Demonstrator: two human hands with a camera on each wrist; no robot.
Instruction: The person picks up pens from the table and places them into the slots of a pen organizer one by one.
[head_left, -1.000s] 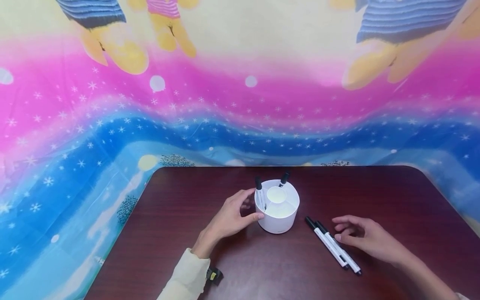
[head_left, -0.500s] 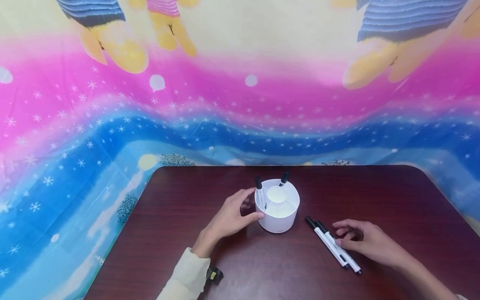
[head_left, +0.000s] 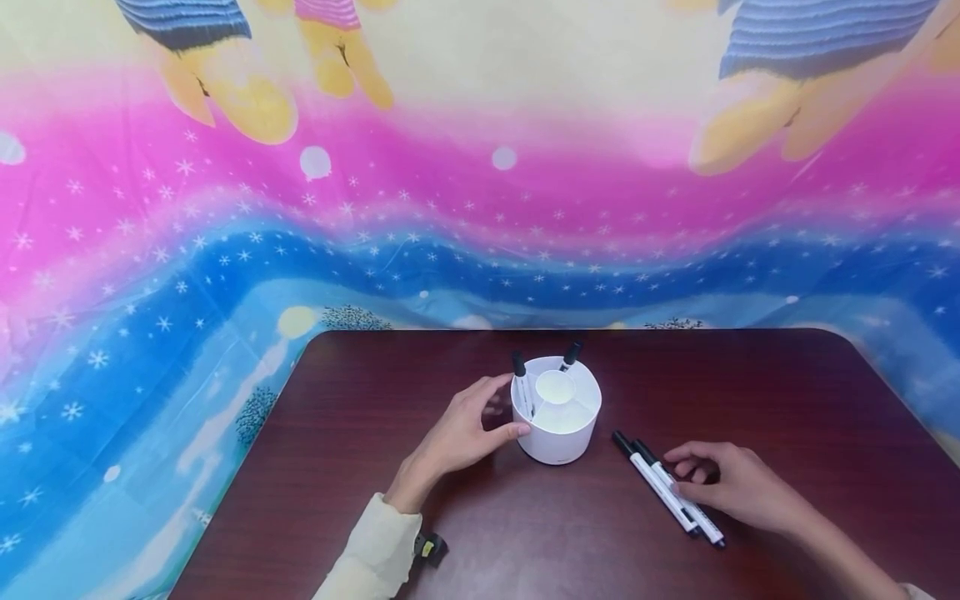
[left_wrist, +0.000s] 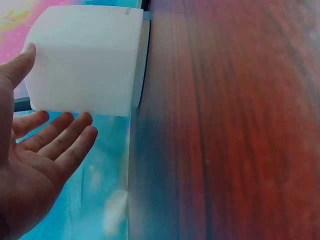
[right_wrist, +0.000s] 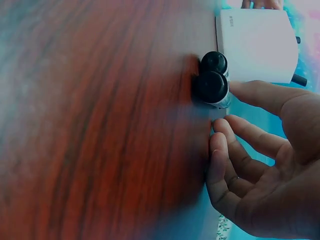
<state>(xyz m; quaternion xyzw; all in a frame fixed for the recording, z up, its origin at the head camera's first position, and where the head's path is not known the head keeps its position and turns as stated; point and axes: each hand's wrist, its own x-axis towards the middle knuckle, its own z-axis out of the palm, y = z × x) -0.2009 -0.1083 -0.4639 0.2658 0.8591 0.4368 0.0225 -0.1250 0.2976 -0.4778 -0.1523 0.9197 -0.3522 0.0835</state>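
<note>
A white round pen holder [head_left: 558, 446] with a small round cup in its middle stands on the dark red table. Two black-capped markers lean in it, a left marker [head_left: 525, 392] and a back marker [head_left: 572, 352]. My left hand [head_left: 467, 429] touches the holder's left side, thumb at the front of the rim and fingers fairly straight in the left wrist view. Two white markers with black caps lie side by side to the right, the left one [head_left: 660, 493] and the right one [head_left: 707, 527]. My right hand [head_left: 742, 483] hovers over them, thumb at the right marker, fingers loosely bent.
The table [head_left: 360, 383] has a rounded far edge. Behind it hangs a colourful cloth [head_left: 420, 200] with pink and blue bands. A small black device [head_left: 430, 548] shows beside the left sleeve [head_left: 378, 542].
My right hand has lowered slightly, bringing the thumb onto the right marker. My left hand, the pen holder and the markers stay in place.
</note>
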